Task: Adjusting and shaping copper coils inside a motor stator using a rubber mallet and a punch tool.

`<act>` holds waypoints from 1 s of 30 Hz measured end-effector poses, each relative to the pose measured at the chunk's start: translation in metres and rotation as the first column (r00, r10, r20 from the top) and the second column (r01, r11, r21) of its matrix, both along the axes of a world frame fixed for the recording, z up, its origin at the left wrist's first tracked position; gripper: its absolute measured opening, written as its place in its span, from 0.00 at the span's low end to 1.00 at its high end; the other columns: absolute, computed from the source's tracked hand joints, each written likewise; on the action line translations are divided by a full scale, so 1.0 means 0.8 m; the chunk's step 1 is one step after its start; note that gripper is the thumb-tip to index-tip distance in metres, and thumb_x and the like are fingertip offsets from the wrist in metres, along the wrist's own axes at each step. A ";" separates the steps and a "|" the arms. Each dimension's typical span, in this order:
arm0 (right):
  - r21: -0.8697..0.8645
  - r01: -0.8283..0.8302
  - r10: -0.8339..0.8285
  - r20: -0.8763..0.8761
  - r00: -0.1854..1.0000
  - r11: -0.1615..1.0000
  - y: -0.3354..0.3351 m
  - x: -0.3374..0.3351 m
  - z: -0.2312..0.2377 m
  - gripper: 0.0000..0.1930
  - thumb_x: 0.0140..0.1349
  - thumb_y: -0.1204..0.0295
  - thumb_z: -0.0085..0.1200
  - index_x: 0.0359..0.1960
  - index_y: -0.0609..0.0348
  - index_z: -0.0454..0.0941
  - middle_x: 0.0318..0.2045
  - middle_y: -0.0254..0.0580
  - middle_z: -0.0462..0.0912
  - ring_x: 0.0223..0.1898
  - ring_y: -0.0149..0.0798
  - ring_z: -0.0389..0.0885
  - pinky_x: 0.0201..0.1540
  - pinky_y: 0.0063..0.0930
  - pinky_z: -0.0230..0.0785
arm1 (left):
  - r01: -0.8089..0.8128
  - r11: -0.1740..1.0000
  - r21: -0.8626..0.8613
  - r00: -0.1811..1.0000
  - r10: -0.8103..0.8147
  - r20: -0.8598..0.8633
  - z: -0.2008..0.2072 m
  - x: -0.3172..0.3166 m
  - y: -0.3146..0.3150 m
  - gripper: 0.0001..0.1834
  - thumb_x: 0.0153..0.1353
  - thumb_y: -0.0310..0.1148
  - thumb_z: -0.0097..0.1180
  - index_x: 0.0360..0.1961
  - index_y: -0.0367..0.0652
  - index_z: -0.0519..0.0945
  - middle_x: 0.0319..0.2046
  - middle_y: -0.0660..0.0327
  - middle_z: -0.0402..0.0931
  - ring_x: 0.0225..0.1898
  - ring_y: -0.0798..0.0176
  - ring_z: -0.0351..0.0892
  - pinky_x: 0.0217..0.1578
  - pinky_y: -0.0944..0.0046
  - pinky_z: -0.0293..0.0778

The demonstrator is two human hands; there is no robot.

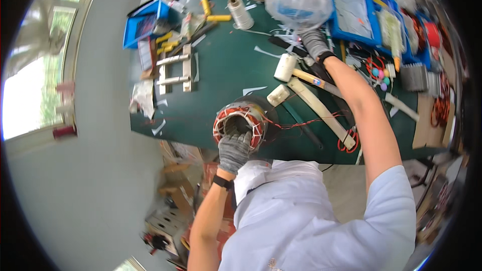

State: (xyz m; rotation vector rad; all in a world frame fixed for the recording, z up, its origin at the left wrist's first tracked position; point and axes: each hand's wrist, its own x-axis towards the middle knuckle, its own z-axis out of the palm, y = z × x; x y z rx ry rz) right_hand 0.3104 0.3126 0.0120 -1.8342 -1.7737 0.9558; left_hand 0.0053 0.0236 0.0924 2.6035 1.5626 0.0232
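Note:
A motor stator [257,115] with orange-red windings and white lacing lies on its side at the bench's near edge. My left hand [234,151], in a grey glove, grips its near rim, the fingers curled into the round bore. My right hand [314,42], gloved too, reaches far across the bench to a clear plastic bag [298,0]. Its fingers are hidden at the bag's lower edge, so I cannot tell what they hold. Thin red lead wires [301,123] trail rightward from the stator. Two white-headed mallets [285,68] lie between the stator and my right arm.
Blue bins [354,12] line the far right. A wooden frame [174,70] and a blue tray [145,22] are at left. A cone of white cord [241,14] stands at the back. Red-handled scissors [350,140] and a long flat wooden strip [321,113] lie under my right arm.

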 end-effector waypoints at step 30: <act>-0.687 -0.502 -0.701 -0.684 0.201 0.526 -0.382 -0.153 0.109 0.23 0.61 0.48 0.37 0.26 0.55 0.72 0.10 0.25 0.61 0.07 0.19 0.50 0.07 0.12 0.44 | -0.235 0.964 0.128 0.957 0.206 0.205 0.007 -0.013 -0.023 0.43 0.31 0.57 0.61 0.51 0.50 0.67 0.57 0.56 0.56 0.61 0.51 0.48 0.60 0.46 0.38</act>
